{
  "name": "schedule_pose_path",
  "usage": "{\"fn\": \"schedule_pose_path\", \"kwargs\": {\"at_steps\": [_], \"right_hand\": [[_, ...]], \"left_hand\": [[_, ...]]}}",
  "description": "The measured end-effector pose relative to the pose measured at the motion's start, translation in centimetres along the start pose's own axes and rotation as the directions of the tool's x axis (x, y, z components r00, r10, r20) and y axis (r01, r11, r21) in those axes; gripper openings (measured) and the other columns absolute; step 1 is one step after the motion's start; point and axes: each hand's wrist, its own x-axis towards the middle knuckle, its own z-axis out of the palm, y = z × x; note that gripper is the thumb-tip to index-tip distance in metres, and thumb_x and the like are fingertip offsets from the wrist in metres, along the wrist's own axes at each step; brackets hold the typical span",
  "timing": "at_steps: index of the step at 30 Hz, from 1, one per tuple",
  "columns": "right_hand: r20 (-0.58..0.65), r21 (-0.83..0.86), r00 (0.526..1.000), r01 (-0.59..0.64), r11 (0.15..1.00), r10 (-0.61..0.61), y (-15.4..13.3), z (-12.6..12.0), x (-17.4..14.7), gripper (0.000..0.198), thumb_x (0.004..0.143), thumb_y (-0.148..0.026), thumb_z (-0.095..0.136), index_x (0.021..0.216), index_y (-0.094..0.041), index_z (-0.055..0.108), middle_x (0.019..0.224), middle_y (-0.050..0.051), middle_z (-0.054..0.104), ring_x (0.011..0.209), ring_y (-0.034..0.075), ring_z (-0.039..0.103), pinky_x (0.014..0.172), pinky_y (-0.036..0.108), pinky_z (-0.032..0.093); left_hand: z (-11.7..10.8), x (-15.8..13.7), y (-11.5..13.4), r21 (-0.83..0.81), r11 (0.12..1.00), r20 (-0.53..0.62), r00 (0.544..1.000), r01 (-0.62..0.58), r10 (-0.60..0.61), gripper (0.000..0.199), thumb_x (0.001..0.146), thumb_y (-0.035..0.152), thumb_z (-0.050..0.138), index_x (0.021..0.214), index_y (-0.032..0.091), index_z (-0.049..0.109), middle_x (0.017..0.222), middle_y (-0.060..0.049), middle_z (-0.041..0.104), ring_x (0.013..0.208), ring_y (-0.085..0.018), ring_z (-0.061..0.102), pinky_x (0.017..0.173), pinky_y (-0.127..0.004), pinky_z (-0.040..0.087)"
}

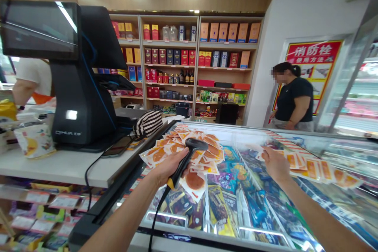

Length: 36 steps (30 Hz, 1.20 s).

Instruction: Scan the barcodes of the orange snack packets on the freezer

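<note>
My left hand point(169, 168) is wrapped round the handle of a black barcode scanner point(195, 145), and its cord trails down toward the counter front. Beneath the scanner head lies a heap of flat clear packets with round orange-brown food point(212, 150), spread on the glass freezer lid point(236, 136). My right hand point(277, 166) is closed, its fingers pinching what looks like a pale packet point(256, 149), partly blurred. Just right of that hand, a row of similar orange packets point(313, 168) overlaps along the glass.
A black checkout terminal point(79, 98) stands on the white counter at left, with a phone point(117, 147) and a striped cloth item point(147, 123) nearby. Wrapped ice creams point(221, 206) show under the glass. A person point(295, 98) stands beyond the freezer; another is behind the terminal.
</note>
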Motion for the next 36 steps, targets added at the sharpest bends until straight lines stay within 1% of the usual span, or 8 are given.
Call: {"fn": "schedule_pose_path", "kwargs": {"at_steps": [4, 10, 13, 17, 21, 26, 32, 36], "right_hand": [[0.204, -0.149, 0.923, 0.358, 0.922, -0.325, 1.9, -0.2, -1.4, 0.030, 0.071, -0.010, 0.037, 0.093, -0.018, 0.055, 0.080, 0.007, 0.063, 0.078, 0.020, 0.055, 0.073, 0.033, 0.034], [0.400, -0.286, 0.894, 0.332, 0.899, -0.203, 3.4, -0.5, -2.3, 0.034, 0.071, -0.004, 0.032, 0.092, -0.016, 0.055, 0.080, 0.008, 0.064, 0.077, 0.022, 0.057, 0.071, 0.037, 0.035], [0.379, -0.301, 0.913, 0.274, 0.913, -0.149, 2.9, -0.4, -1.4, 0.036, 0.071, -0.004, 0.030, 0.092, -0.016, 0.056, 0.088, 0.009, 0.063, 0.083, 0.023, 0.055, 0.076, 0.043, 0.032], [0.272, -0.132, 0.942, 0.240, 0.962, -0.197, -1.8, -0.2, 0.0, 0.034, 0.068, -0.008, 0.035, 0.091, -0.018, 0.057, 0.102, 0.009, 0.057, 0.090, 0.023, 0.052, 0.077, 0.041, 0.034], [0.255, 0.289, 0.865, 0.358, 0.888, -0.432, -10.6, -0.6, 0.7, 0.036, 0.067, -0.013, 0.038, 0.100, -0.017, 0.053, 0.102, 0.006, 0.058, 0.094, 0.016, 0.051, 0.083, 0.030, 0.035], [0.217, 0.482, 0.753, 0.470, 0.739, -0.621, -18.9, -0.7, 1.1, 0.036, 0.065, -0.014, 0.043, 0.099, -0.017, 0.054, 0.104, 0.006, 0.057, 0.097, 0.017, 0.048, 0.084, 0.030, 0.032], [0.246, 0.490, 0.673, 0.535, 0.689, -0.697, -20.6, -0.4, 1.3, 0.019, 0.071, -0.015, 0.040, 0.073, -0.019, 0.059, 0.074, 0.002, 0.062, 0.074, 0.013, 0.054, 0.071, 0.026, 0.035], [0.186, 0.468, 0.748, 0.503, 0.727, -0.637, -19.7, -0.5, 0.9, 0.023, 0.074, -0.017, 0.036, 0.068, -0.019, 0.058, 0.068, 0.002, 0.061, 0.069, 0.012, 0.053, 0.071, 0.026, 0.033]], "left_hand": [[-1.9, -0.2, -0.2, -0.055, 0.998, -0.049, 0.999, -0.012, 0.009, 0.040, 0.069, 0.052, 0.042, 0.064, 0.012, 0.048, 0.052, 0.000, 0.052, 0.036, -0.006, 0.044, 0.035, -0.018, 0.032], [-4.1, -1.4, -0.1, -0.064, 0.997, -0.107, 0.994, -0.031, 0.024, 0.038, 0.071, 0.050, 0.041, 0.067, 0.013, 0.049, 0.052, 0.000, 0.053, 0.038, -0.006, 0.044, 0.036, -0.017, 0.033], [-4.9, -2.1, -0.2, -0.067, 0.997, -0.144, 0.989, -0.027, 0.017, 0.037, 0.070, 0.049, 0.043, 0.067, 0.013, 0.049, 0.054, 0.000, 0.054, 0.039, -0.006, 0.045, 0.036, -0.016, 0.033], [-5.8, -2.9, -0.3, -0.075, 0.997, -0.143, 0.989, -0.036, 0.025, 0.037, 0.070, 0.049, 0.043, 0.068, 0.013, 0.049, 0.055, -0.001, 0.054, 0.040, -0.006, 0.045, 0.038, -0.016, 0.034], [-6.0, -3.5, -0.4, -0.083, 0.996, -0.152, 0.988, -0.019, 0.007, 0.037, 0.070, 0.049, 0.044, 0.068, 0.013, 0.048, 0.056, -0.001, 0.054, 0.040, -0.006, 0.045, 0.037, -0.017, 0.033], [-6.1, -4.2, -0.3, -0.058, 0.998, -0.133, 0.991, -0.039, 0.031, 0.037, 0.071, 0.049, 0.042, 0.068, 0.013, 0.049, 0.057, -0.001, 0.053, 0.040, -0.006, 0.045, 0.038, -0.018, 0.035], [-7.3, -5.0, -0.1, -0.064, 0.998, -0.183, 0.983, -0.024, 0.012, 0.035, 0.070, 0.048, 0.045, 0.066, 0.013, 0.048, 0.056, 0.000, 0.053, 0.040, -0.006, 0.044, 0.037, -0.017, 0.034], [-8.0, -4.9, -0.3, -0.065, 0.998, -0.223, 0.975, -0.024, 0.009, 0.035, 0.069, 0.049, 0.045, 0.067, 0.014, 0.048, 0.055, 0.000, 0.052, 0.040, -0.006, 0.044, 0.037, -0.018, 0.034]]}}
